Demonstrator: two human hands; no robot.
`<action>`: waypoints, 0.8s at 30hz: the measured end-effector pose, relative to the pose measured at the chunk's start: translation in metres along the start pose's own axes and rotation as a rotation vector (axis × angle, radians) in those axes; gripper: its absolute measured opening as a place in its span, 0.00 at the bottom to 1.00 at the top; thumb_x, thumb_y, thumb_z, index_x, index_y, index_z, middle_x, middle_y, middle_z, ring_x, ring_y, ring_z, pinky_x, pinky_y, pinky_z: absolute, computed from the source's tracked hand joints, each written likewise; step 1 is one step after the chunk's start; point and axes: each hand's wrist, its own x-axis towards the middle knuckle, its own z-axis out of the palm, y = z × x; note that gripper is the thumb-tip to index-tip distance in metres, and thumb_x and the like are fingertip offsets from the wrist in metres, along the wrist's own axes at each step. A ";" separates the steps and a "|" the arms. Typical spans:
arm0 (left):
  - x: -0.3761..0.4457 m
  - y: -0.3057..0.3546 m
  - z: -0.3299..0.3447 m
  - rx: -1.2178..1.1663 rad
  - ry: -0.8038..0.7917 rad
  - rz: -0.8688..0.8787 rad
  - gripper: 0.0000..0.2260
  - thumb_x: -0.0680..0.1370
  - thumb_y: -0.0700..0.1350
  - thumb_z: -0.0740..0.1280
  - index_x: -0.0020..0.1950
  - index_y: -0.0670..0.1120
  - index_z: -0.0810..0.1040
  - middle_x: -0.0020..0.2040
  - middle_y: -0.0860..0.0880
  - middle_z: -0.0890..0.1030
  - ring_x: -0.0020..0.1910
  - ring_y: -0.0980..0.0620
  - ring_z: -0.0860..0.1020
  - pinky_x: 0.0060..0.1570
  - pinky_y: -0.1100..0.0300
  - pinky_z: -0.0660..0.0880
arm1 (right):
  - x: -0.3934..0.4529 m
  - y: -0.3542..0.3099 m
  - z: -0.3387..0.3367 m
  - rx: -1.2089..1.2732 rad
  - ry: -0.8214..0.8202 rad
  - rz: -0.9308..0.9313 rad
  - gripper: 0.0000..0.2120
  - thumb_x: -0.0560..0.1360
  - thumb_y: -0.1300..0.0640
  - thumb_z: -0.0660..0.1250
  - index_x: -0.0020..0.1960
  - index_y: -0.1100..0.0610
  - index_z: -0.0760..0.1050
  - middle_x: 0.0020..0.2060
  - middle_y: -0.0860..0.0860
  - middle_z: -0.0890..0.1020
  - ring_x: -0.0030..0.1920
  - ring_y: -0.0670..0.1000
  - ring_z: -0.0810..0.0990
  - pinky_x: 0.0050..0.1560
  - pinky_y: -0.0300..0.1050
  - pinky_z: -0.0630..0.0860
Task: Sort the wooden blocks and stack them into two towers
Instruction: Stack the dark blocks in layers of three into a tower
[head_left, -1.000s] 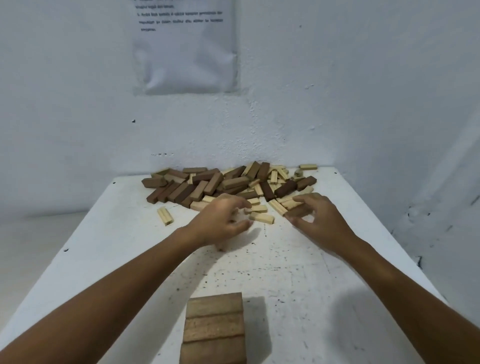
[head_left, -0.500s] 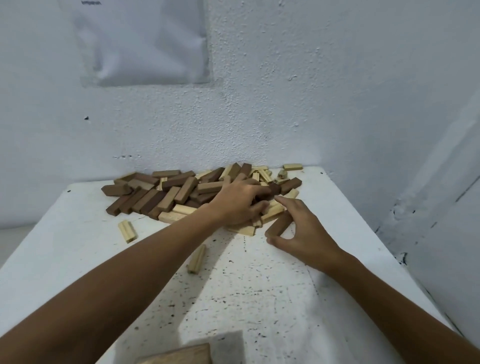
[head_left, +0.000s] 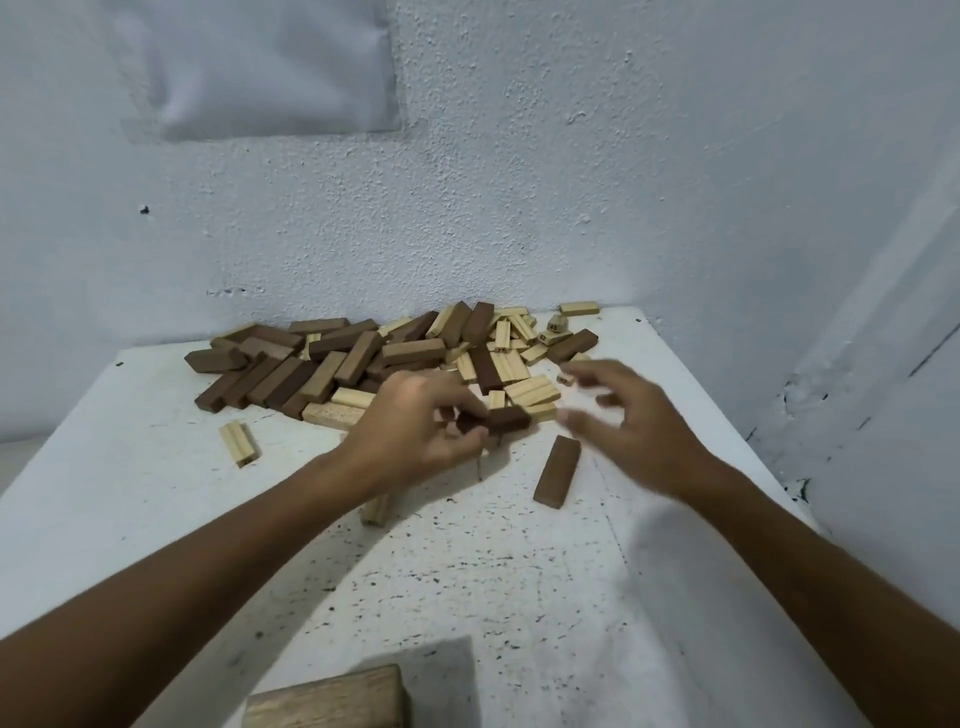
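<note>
A heap of dark brown and pale wooden blocks lies at the far side of the white table. My left hand pinches a dark brown block just in front of the heap. My right hand hovers to the right of it, blurred, with spread fingers and nothing in it. Another dark block lies flat on the table below my right hand. The top of a stacked brown tower shows at the bottom edge.
A lone pale block lies left of the heap, and another pale block peeks from under my left wrist. Rough white walls close the table at the back and right. A paper sheet hangs on the wall.
My left hand has drawn back from the heap with a dark block. My right hand has let go of its dark block, which now lies on the table, and has lifted.
</note>
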 end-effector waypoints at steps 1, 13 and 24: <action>-0.011 0.000 -0.002 0.006 -0.022 0.009 0.15 0.70 0.56 0.69 0.48 0.48 0.85 0.42 0.54 0.83 0.41 0.57 0.79 0.42 0.53 0.78 | 0.012 0.005 0.000 -0.038 0.094 0.003 0.16 0.75 0.54 0.71 0.62 0.49 0.77 0.60 0.47 0.78 0.59 0.43 0.75 0.60 0.41 0.73; -0.049 0.005 0.003 0.077 -0.225 0.026 0.20 0.69 0.65 0.71 0.50 0.51 0.84 0.42 0.61 0.80 0.42 0.63 0.77 0.51 0.65 0.66 | 0.083 0.032 0.008 -0.377 0.190 0.386 0.17 0.72 0.44 0.72 0.54 0.55 0.81 0.52 0.53 0.83 0.57 0.57 0.77 0.59 0.55 0.72; -0.029 0.006 0.011 0.018 -0.348 0.016 0.12 0.66 0.58 0.72 0.45 0.55 0.78 0.70 0.59 0.71 0.69 0.57 0.63 0.64 0.49 0.62 | -0.014 0.008 -0.016 -0.261 0.001 0.141 0.23 0.71 0.48 0.74 0.64 0.51 0.77 0.54 0.42 0.76 0.57 0.44 0.72 0.55 0.40 0.69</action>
